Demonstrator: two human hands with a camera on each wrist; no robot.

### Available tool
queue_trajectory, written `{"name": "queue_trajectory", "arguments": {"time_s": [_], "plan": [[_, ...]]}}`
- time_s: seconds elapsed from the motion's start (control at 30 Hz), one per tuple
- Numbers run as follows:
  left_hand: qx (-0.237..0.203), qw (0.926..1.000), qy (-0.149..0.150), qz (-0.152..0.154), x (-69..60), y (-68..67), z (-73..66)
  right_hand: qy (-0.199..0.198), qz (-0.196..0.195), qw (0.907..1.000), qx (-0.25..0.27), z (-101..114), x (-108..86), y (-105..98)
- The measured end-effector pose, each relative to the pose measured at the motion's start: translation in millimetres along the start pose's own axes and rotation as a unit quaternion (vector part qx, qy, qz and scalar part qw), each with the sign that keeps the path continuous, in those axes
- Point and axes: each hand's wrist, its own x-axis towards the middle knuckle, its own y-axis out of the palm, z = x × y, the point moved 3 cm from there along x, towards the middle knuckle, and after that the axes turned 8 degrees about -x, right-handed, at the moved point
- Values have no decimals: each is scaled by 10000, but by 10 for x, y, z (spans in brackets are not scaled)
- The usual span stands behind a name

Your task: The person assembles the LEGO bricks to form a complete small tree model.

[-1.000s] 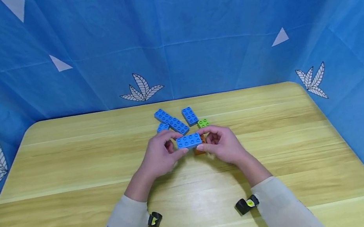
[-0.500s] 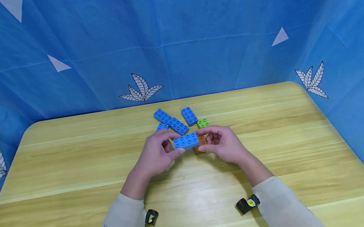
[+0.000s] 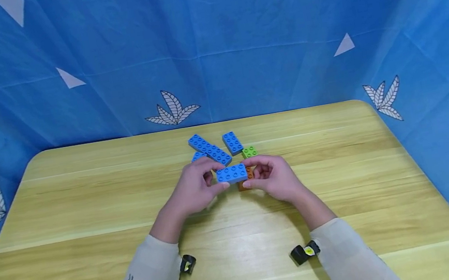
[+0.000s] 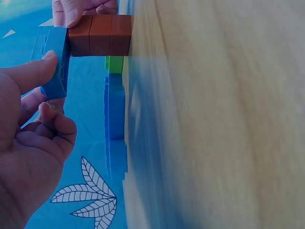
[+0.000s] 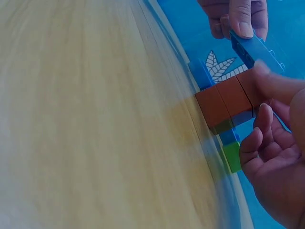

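Observation:
A blue eight-stud brick [image 3: 231, 173] is held level between thumb and fingers of my left hand [image 3: 194, 189]. Beneath its right end stands an orange-brown stack [image 3: 249, 173], three blocks tall in the left wrist view [image 4: 100, 36]. My right hand [image 3: 276, 176] pinches the upper part of this stack, its thumb on the top block in the right wrist view [image 5: 224, 102]. The brick [image 5: 257, 50] lies at the stack's top; whether they touch I cannot tell.
Behind the hands on the wooden table [image 3: 84, 201] lie a long blue piece [image 3: 210, 150], another blue brick [image 3: 232, 142], a green brick [image 3: 249, 151] and a partly hidden blue one [image 3: 198, 156]. A blue curtain [image 3: 234, 35] hangs beyond the table.
The blue brick and my left hand shifted slightly left, uncovering more of the orange stack, then came back a little to the right. My right hand has stayed nearly still.

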Motion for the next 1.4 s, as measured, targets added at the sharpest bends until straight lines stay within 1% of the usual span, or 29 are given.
{"name": "queue_trajectory", "arguments": {"time_s": [0.13,0.27,0.33,0.43,0.5,0.57,0.67,0.83,0.93,1.2,1.4], "plan": [[34,10000,9,28,7,1,-3,-198,-102,9997,-121,54,-14,0],[-97,9999,-22,-104,-1,8,3,-387,-207,9988,-209,98,-23,5],[-278,9993,-69,-231,-6,19,20,-414,-231,9986,-239,102,-24,7],[-693,9965,-219,-422,-8,45,57,-411,-232,9985,-270,87,-19,8],[-919,9940,-342,-493,0,71,78,-385,-224,9986,-296,79,-17,5],[-1033,9922,-451,-524,8,99,93,-362,-215,9987,-303,75,-14,3],[-1003,9918,-550,-578,16,130,110,-318,-189,9987,-340,78,-12,4],[-863,9925,-526,-687,13,137,112,-170,-128,9990,-402,78,-8,2],[-826,9930,-507,-678,13,135,104,-67,-109,9990,-432,68,-7,-5],[-824,9922,-689,-630,24,125,98,28,-16,9989,-459,45,-5,-16],[-781,9926,-672,-637,28,121,101,54,23,9986,-521,41,1,-19]]}}
